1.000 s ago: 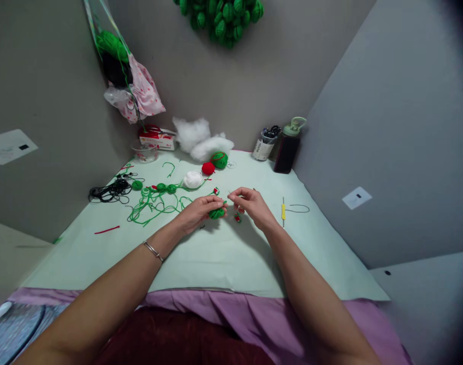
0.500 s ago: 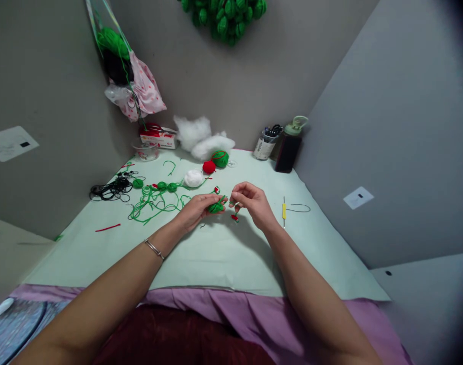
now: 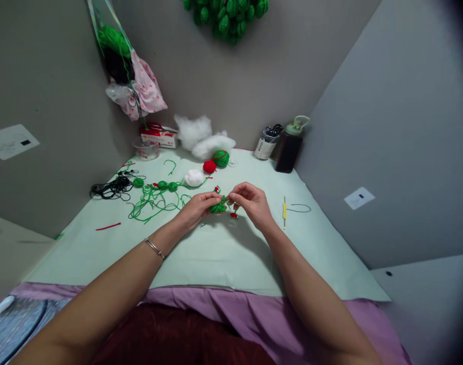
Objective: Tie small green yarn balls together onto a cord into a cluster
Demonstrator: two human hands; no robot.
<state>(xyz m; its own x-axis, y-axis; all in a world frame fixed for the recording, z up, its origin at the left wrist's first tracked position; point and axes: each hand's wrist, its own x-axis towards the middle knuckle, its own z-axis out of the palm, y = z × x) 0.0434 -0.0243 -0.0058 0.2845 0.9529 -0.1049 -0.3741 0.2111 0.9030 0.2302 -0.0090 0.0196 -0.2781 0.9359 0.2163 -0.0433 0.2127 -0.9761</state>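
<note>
Over a pale table (image 3: 231, 263), the left hand (image 3: 198, 207) pinches a green knit (image 3: 217, 208) between thumb and fingers. The knit lies at its fingertips, just left of the right hand (image 3: 250, 201), whose thumb and forefinger meet at the knit's edge, anything between them too small to discern.

The left hand (image 3: 194, 211) holds a green piece (image 3: 217, 208), apparently crocheted.

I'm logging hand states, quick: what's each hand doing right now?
Left hand: closed, holding the green yarn piece.
Right hand: closed in a pinch at that piece's edge; what's in the grip is too small to tell.
</note>
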